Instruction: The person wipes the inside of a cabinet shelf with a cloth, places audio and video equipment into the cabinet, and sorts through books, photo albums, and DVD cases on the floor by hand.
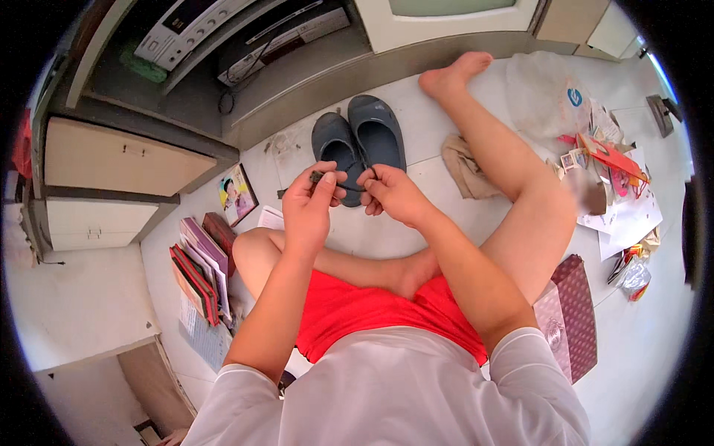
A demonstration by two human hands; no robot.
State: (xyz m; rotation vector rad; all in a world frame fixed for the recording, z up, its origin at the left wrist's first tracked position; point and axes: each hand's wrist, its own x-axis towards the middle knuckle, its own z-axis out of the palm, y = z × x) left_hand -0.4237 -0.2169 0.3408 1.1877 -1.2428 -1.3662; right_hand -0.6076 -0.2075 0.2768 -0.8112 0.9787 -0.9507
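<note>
Both my hands are raised in front of me, close together above a pair of dark grey slip-on clogs on the floor. My left hand is closed on a thin black cord, and a small dark end piece sticks out between its thumb and fingers. Pinched in my right hand is the other part of that cord, which crosses the gap between the hands. What kind of cord it is, and what the end piece is, cannot be made out.
A stack of books and albums and a framed picture lie at left. Cabinets with electronic devices line the far left. A brown cloth, plastic bag, scattered papers and a patterned maroon box lie right.
</note>
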